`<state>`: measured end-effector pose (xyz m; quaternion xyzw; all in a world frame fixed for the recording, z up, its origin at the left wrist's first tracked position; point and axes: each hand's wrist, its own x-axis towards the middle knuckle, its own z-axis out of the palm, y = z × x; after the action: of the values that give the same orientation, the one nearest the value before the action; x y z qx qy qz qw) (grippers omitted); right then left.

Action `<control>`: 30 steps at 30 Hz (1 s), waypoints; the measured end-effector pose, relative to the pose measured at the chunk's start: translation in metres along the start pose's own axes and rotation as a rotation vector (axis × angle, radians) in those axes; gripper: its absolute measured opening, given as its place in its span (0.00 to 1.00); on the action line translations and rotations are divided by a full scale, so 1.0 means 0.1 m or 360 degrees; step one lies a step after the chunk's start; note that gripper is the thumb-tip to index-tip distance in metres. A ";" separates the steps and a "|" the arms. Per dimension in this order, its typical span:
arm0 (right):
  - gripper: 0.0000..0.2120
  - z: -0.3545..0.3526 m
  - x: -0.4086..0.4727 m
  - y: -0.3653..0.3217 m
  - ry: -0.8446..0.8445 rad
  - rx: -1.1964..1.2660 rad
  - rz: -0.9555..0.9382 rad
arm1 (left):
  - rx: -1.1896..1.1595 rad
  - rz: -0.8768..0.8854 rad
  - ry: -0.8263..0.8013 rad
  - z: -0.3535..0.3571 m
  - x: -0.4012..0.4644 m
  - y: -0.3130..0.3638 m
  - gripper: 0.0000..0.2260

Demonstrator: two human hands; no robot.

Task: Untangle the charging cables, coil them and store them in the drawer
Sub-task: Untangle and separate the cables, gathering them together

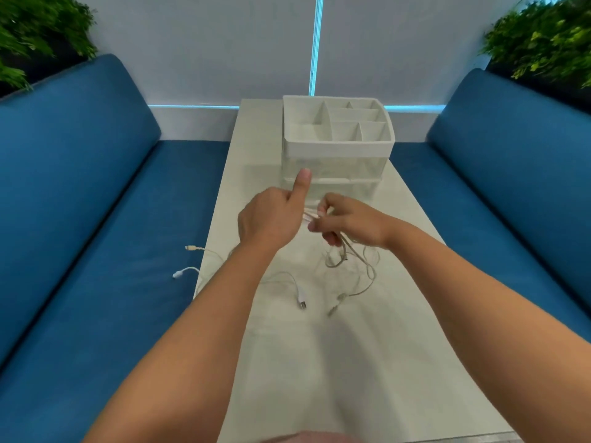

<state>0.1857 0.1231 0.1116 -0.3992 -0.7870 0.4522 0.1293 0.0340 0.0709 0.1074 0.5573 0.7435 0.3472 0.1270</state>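
Both hands are raised over the white table point(319, 362), in front of the organiser. My right hand point(347, 220) pinches a bundle of white charging cables point(347, 254), whose loops hang down from its fingers to the tabletop. My left hand point(271, 217) grips the cable strands just left of that, thumb stuck up. Loose cable ends lie below: a USB plug point(302, 303) and a thin plug point(334, 308) on the table, and two connectors point(184, 271) dangling off the left edge. The white organiser point(337, 145) has a clear drawer point(339, 183) at its base, partly hidden by my hands.
Blue sofa seats point(105, 257) flank the narrow table on both sides. Green plants point(543, 39) stand behind each backrest. The organiser's top has several open compartments. A pale wall with a lit blue strip closes off the far end.
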 end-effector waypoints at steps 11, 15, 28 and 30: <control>0.20 -0.01 -0.25 0.22 0.0353 -0.0267 0.0002 | -0.0451 0.0034 0.0108 -0.04 0.08 -0.36 0.32; 0.27 -0.02 -0.22 0.23 0.0416 -0.0564 0.0110 | -0.0418 0.0000 0.0172 0.04 0.06 -0.34 0.31; 0.07 -0.26 -0.12 0.26 0.0327 -0.0164 -0.0359 | -0.0723 -0.0364 0.0263 0.03 0.17 -0.22 0.32; 0.06 -0.28 -0.15 0.30 0.0242 0.0005 -0.0393 | -0.0812 -0.0434 0.0260 0.05 0.16 -0.18 0.31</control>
<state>0.2267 0.1372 0.1053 -0.3321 -0.8174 0.4026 0.2439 0.0184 0.0847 0.0952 0.3724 0.7080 0.5464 0.2481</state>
